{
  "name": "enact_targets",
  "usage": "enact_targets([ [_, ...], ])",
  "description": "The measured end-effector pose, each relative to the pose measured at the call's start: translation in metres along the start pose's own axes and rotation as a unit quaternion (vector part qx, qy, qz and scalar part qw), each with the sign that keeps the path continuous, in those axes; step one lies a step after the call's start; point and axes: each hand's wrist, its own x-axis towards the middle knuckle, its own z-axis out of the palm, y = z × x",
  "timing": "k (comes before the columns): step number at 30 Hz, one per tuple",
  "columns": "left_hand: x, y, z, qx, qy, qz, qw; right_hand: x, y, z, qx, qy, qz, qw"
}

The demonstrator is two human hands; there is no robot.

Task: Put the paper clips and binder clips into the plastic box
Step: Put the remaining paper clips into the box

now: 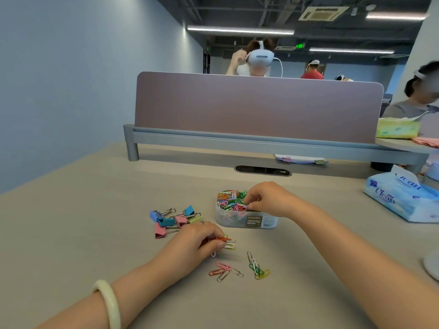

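A clear plastic box (266, 222) stands mid-table, heaped with coloured paper clips (229, 198). My right hand (268, 198) hovers over the box's right side, fingertips pinched among the clips there. My left hand (194, 241) rests on the table in front of the box, fingers closed on a few paper clips (226, 241), red, yellow and white. Loose paper clips (225, 271) lie nearer to me, with a green and yellow cluster (257, 269) to their right. Several binder clips (173, 219), blue, pink and pale green, are piled left of the box.
A blue tissue pack (401, 198) lies at the right edge. A mauve desk divider (256, 108) on a grey rail closes off the far side, with a cable slot (262, 170) before it. Other people sit beyond. A white object (433, 267) shows at the right border.
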Motion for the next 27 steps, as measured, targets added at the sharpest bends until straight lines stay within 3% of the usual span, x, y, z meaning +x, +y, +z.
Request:
enact_targets([
  [3, 0.014, 0.003, -0.008, -0.014, 0.032, -0.019, 0.999, -0.007, -0.001, -0.003, 0.029, 0.029, 0.0, 0.999],
  [7, 0.059, 0.004, -0.027, -0.036, 0.095, -0.052, 0.993, -0.027, -0.006, -0.009, 0.054, 0.128, -0.027, 0.99],
  [11, 0.112, -0.013, -0.023, 0.019, 0.115, -0.089, 0.989, -0.055, -0.017, -0.002, 0.076, 0.125, -0.072, 0.987],
  [16, 0.134, -0.037, -0.002, 0.13, 0.029, -0.131, 0.982, -0.087, -0.017, 0.017, 0.067, 0.055, -0.092, 0.992],
  [22, 0.137, -0.036, -0.011, 0.201, -0.086, -0.097, 0.971, -0.103, 0.001, 0.026, 0.042, -0.014, -0.049, 0.998],
  [27, 0.13, -0.03, -0.016, 0.288, -0.174, -0.04, 0.941, -0.109, 0.005, 0.029, 0.123, -0.067, -0.04, 0.989],
])
